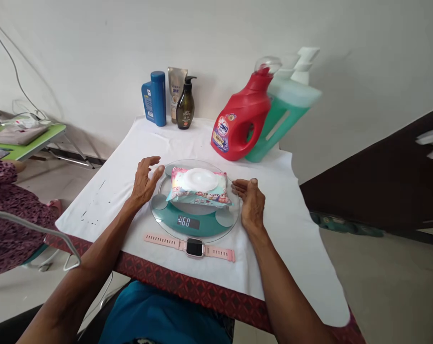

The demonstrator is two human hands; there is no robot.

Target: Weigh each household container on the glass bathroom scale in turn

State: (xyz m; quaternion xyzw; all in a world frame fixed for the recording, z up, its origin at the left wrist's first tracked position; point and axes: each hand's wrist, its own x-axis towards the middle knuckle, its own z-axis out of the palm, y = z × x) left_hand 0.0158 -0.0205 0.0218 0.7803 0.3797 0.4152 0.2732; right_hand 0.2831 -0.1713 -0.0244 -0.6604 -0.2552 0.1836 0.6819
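Observation:
A pack of wet wipes (200, 197) with a white lid lies on a round glass scale (166, 215). The scale's small display is lit, with digits that look like 60. My left hand (145, 184) is at the scale's left edge, fingers apart and holding nothing. On the other side my right hand (251, 203) stands near the right end of the pack, its fingers extended and nothing in its grasp. In front of the scale a smartwatch (195, 247) with a pink strap lies stretched out on the white cloth (277, 229).
Behind the scale stand a red detergent bottle (243, 110) and a green jug (288, 119). A blue bottle (158, 98), a beige tube (175, 88) and a dark pump bottle (185, 107) line the back left. At far left, a person in patterned clothing (19, 220) sits beside a green table (26, 145).

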